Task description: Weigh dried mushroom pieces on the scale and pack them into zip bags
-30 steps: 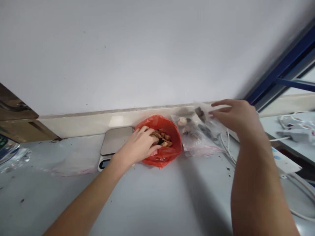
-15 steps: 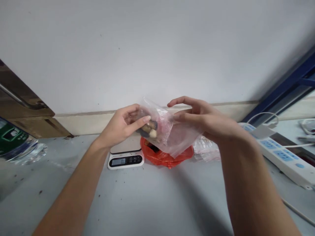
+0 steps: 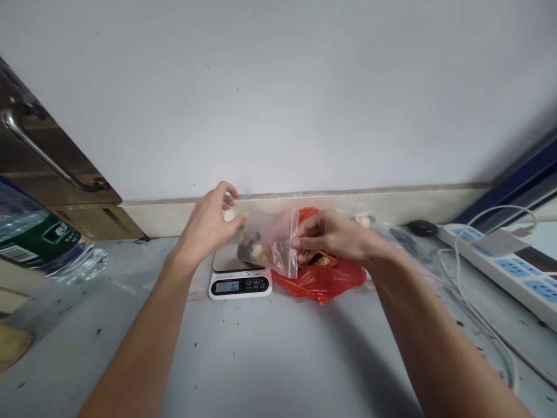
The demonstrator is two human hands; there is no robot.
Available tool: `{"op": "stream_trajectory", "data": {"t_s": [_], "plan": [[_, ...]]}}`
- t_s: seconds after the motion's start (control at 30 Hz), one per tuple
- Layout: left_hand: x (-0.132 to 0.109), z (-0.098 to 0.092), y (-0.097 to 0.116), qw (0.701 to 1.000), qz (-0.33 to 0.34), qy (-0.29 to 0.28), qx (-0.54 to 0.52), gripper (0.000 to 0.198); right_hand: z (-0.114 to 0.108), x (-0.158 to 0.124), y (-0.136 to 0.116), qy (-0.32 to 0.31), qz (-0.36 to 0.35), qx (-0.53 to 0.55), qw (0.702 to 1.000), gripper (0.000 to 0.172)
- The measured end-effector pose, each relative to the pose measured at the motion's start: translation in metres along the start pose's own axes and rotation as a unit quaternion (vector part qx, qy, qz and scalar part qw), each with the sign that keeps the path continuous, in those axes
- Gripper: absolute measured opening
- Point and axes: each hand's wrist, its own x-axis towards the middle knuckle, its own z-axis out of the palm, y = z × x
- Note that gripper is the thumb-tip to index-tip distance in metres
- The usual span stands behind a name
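A clear zip bag (image 3: 278,235) with a few dark and pale lumps (image 3: 255,249) at its bottom hangs over the kitchen scale (image 3: 240,287). My right hand (image 3: 326,235) pinches the bag by its zip edge. Beside the bag's left end my left hand (image 3: 209,226) is open, thumb and fingers apart; whether the thumb brushes the plastic I cannot tell. The scale's display reads about 0.0. An opened red plastic bag (image 3: 322,287) holding brownish dried pieces (image 3: 319,259) lies right of the scale, partly hidden by my right hand.
On the left stand a large water bottle (image 3: 43,235) with a green label and a cabinet with a metal handle (image 3: 56,159). A white power strip (image 3: 513,273), loose cables (image 3: 472,307) and a black mouse (image 3: 421,227) lie at right. A wall rises behind.
My left hand has let go of the zip bag, which has come down over the scale. My right hand now pinches the zip edge. The view has shifted.
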Motion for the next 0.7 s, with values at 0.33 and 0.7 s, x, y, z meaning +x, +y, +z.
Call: {"op": "stream_trajectory", "data": {"t_s": [0.33,0.7], "plan": [[-0.009,0.004,0.017,0.938,0.046,-0.334,-0.081,0.022,0.02,0.016,0.013,0.017,0.012,0.053,0.998,0.04],[-0.01,0.006,0.016,0.944,0.041,-0.325,-0.048,0.018,0.017,0.01,0.011,-0.033,0.011,0.029,0.999,0.007]]}}
